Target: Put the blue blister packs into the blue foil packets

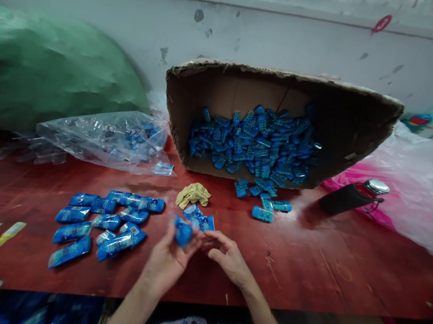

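A small blue packet (183,232), blurred by motion, is held in my left hand (174,254) near the table's front edge. My right hand (227,258) is beside it, fingers curved and apart, its fingertips close to those of the left. Flat blue and white sachets (200,219) lie just beyond both hands. To the left, several filled blue packets (114,246) rest in loose rows. Behind the hands, a tilted cardboard box (350,136) holds a heap of small blue packs (254,140); several loose ones (262,213) lie in front of its opening.
A crumpled yellowish cloth (193,195) lies beyond the sachets. Clear plastic bags (104,135) and a big green sack (61,69) are at the left. On the right are a dark-sleeved bottle (346,197) and a pink-white bag (413,184). A yellow-handled cutter (8,235) lies far left.
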Available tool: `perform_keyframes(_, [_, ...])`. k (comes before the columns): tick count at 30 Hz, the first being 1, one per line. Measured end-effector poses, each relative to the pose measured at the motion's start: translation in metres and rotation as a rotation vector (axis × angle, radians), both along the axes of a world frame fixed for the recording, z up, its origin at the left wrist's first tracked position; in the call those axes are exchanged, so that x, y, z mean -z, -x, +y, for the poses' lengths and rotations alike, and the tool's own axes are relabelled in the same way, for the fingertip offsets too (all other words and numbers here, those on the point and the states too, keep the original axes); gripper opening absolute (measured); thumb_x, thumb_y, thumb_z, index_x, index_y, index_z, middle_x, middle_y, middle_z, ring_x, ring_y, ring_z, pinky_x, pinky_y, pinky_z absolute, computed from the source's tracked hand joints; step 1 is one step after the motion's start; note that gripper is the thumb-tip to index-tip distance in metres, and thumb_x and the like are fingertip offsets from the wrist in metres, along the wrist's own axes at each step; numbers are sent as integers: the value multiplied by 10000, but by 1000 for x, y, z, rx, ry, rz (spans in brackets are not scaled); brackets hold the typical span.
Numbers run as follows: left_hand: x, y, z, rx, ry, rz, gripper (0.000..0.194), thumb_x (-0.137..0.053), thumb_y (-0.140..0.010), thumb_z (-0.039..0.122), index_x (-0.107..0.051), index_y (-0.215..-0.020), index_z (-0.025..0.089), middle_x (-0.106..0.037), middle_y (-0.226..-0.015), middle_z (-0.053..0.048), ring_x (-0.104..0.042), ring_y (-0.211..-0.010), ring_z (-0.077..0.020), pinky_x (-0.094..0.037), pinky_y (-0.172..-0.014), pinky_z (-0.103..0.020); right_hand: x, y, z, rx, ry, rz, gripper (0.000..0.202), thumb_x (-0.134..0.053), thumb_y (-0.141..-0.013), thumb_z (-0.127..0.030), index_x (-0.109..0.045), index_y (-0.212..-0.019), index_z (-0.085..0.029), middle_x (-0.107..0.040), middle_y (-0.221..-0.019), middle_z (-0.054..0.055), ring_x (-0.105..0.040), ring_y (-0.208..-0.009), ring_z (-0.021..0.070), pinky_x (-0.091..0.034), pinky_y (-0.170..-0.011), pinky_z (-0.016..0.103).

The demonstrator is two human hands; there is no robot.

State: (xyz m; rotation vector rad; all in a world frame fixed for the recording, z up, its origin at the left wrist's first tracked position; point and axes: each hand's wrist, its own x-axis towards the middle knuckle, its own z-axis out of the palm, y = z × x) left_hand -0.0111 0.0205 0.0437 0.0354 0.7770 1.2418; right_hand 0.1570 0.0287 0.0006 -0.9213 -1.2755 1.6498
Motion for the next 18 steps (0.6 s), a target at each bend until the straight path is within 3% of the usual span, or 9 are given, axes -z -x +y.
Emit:
perform_keyframes(2, [-16,33,9,-253,-97,28,395,-333,-852,390,-617,-899,119,-700,-860,-113,-639,-861,-220,-510,-771,-394,-5,-2,8,121,-104,-208,98,-557,-746,-230,-643,-742,-183,-584,-732,-5,-540,-707,134,-411,-676,239])
perform_keyframes(3, [-24,49,13,-341,-131,66,484,-304,-842,452,-602,-933,81,-693,-873,-144,-633,-878,-231,-520,-747,-385,-7,-2,14,173,-156,-306,155,-528,-770,-234,-625,-666,-172,-557,-657,-14,-522,-653,124,-400,-640,226])
perform_keyframes(5, [-35,75,19,-435,-163,137,520,-286,-843,459,-583,-952,47,-690,-867,-156,-633,-877,-225,-524,-740,-367,-10,1,30,229,-262,-440,208,-462,-816,-241,-622,-705,-168,-556,-643,-12,-517,-635,121,-390,-616,214])
perform_keyframes(7, [-36,82,21,-393,-130,239,420,-318,-854,378,-580,-954,65,-698,-812,-129,-645,-829,-215,-523,-723,-356,-11,9,51,234,-381,-580,215,-417,-843,-239,-614,-905,-179,-599,-786,15,-546,-725,132,-396,-661,215])
perform_keyframes(9, [-28,70,20,-249,-71,377,293,-413,-825,299,-575,-966,100,-699,-744,-92,-653,-759,-198,-512,-708,-336,-10,22,73,223,-461,-819,275,-449,-833,-262,-537,-1088,-205,-590,-941,38,-553,-842,152,-393,-715,224])
perform_keyframes(12, [-5,38,17,-90,-27,635,287,-581,-721,265,-572,-970,123,-694,-695,-54,-638,-694,-154,-478,-723,-277,-5,40,99,180,-444,-1148,309,-530,-787,-314,-531,-1083,-224,-583,-959,40,-561,-862,177,-390,-692,232])
perform_keyframes(15, [19,14,14,-39,-44,806,311,-635,-657,301,-599,-914,130,-690,-712,-44,-617,-709,-144,-455,-732,-266,-2,44,104,156,-433,-1211,208,-480,-825,-294,-568,-1004,-235,-601,-902,25,-570,-836,167,-383,-673,222])
perform_keyframes(18, [33,7,12,39,-59,849,316,-618,-648,349,-615,-880,136,-682,-709,-48,-611,-702,-163,-452,-690,-285,-4,33,88,144,-462,-1228,294,-440,-852,-291,-494,-1139,-249,-589,-960,34,-559,-870,168,-387,-685,229])
